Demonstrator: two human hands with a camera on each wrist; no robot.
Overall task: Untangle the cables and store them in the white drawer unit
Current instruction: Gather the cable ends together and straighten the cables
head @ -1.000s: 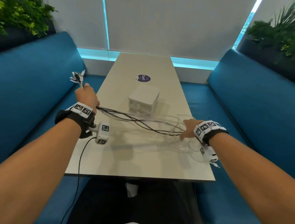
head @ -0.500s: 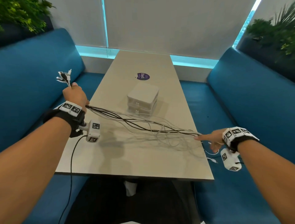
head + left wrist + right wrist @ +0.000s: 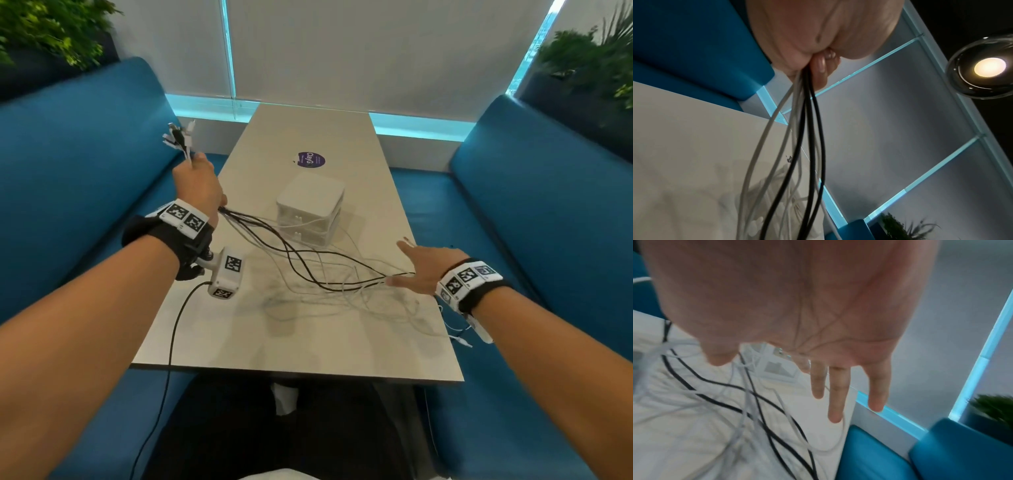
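Note:
My left hand (image 3: 197, 185) is raised over the table's left edge and grips a bundle of black and white cables (image 3: 308, 270), their plug ends (image 3: 178, 137) sticking up above the fist. In the left wrist view the curled fingers (image 3: 820, 71) clamp the cables (image 3: 807, 146) as they hang down. The strands trail across the table to the right edge, where my right hand (image 3: 416, 265) hovers with straight, spread fingers (image 3: 838, 394) holding nothing. The white drawer unit (image 3: 310, 207) stands mid-table, drawers closed, with a white strand draped across its front.
The pale table (image 3: 239, 342) runs between two blue benches (image 3: 68, 171). A round purple sticker (image 3: 311, 159) lies behind the drawer unit. Loose cable ends (image 3: 460, 339) hang over the right table edge. Plants sit in both far corners.
My right hand has let go of the cables, opened, and come back from beyond the right edge to over the table. The left hand has lifted its bundle higher and inward.

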